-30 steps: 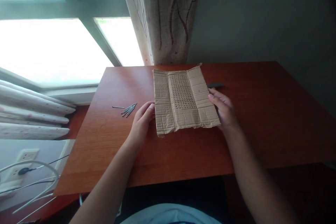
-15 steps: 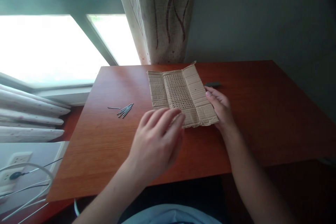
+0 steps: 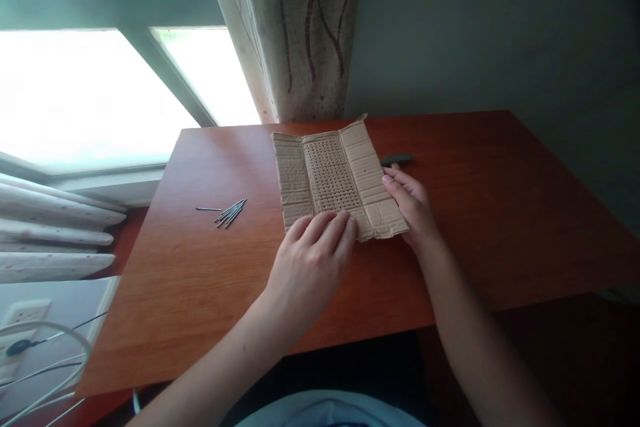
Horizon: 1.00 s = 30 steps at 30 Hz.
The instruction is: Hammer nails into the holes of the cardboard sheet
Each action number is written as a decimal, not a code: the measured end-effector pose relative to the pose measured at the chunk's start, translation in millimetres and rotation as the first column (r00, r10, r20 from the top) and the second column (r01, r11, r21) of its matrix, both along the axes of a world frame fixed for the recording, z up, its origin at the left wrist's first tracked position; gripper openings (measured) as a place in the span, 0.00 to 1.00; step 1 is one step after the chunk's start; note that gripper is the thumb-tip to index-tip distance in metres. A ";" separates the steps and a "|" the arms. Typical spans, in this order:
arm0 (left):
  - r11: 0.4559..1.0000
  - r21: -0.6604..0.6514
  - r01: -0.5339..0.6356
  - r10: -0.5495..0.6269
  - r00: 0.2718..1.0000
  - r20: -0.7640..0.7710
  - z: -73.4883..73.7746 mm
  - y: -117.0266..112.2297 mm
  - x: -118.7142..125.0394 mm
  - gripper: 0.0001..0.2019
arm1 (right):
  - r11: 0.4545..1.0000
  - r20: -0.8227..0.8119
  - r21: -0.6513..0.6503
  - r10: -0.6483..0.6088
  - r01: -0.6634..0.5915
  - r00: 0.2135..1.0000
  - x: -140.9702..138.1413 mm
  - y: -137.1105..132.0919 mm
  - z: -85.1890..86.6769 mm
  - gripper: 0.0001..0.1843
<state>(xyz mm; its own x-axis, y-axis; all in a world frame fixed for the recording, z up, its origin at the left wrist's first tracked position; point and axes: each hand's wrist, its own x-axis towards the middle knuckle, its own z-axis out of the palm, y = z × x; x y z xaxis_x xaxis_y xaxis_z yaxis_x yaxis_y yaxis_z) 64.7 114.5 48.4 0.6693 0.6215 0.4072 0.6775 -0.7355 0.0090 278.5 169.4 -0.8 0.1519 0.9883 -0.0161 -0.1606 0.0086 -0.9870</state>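
A creased piece of cardboard (image 3: 373, 177) is held tilted above the table, its middle panel punched with rows of small holes. My right hand (image 3: 413, 203) grips its right edge, thumb on top and the other fingers underneath. At the near edge, my left hand (image 3: 317, 250) has its fingers curled together over the lower end of the holed panel. Whatever is between those fingertips is hidden. Left of the board, several metal nails (image 3: 231, 213) lie in a small fan, with a single nail (image 3: 208, 209) beside them.
Behind the board's right edge lies a dark grey object (image 3: 399, 159), partly covered. The reddish-brown wooden table (image 3: 200, 307) meets a curtain (image 3: 320, 33) and a window at the back left. Cables and a wall socket (image 3: 25, 320) are at the lower left.
My left hand has come down onto the near end of the cardboard. The whole view has shifted slightly, and my right hand keeps its grip.
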 end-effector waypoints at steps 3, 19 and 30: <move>0.997 0.069 -0.020 0.027 0.994 -0.106 3.3 -5.6 3.9 0.18 | 1.000 -0.008 -0.012 0.004 -0.004 1.000 0.0 0.3 -0.6 0.16; 0.993 0.095 -0.073 0.079 0.995 -0.054 -0.3 -14.0 3.6 0.19 | 0.996 -0.086 -0.030 0.080 -0.082 0.993 1.1 -0.8 1.6 0.14; 0.994 0.094 -0.060 0.060 0.998 0.005 -1.0 -15.3 3.3 0.18 | 0.996 -0.119 -0.040 0.068 -0.074 0.991 1.5 -3.9 4.9 0.13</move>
<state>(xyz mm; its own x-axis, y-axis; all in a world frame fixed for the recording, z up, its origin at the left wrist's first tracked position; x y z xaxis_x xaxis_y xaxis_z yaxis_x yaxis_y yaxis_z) 68.1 99.2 47.4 0.6309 0.6192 0.4675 0.7205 -0.6911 -0.0570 280.0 165.5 4.1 0.0757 0.9944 -0.0740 -0.2739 -0.0506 -0.9604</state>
